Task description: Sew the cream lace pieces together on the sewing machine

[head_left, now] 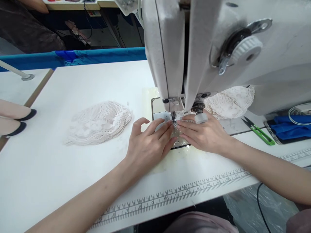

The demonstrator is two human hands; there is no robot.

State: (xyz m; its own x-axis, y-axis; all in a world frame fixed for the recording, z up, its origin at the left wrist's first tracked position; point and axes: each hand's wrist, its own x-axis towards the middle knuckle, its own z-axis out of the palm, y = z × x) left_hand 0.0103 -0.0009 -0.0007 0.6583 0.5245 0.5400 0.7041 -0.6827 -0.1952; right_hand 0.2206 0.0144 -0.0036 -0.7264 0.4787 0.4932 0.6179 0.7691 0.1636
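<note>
At the presser foot [173, 116] of the sewing machine [170, 48], a small piece of white lace [180, 115] lies mostly hidden by fingers. My left hand [149, 139] comes from the left, its fingertips and thumb close together on the lace beside the foot, its outer fingers bent and raised. From the other side my right hand [204, 132] holds the lace with fingers nearly straight and side by side, below the machine's tension knob [201, 118]. The fingertips of both hands almost meet just in front of the foot.
A stack of white lace pieces [99, 123] lies left on the white table [73, 174]. More lace [232, 102] sits behind my right hand. Green thread snips [261, 132] and a tray with blue cloth [291, 127] are at right. A ruler strip [167, 199] runs along the front edge.
</note>
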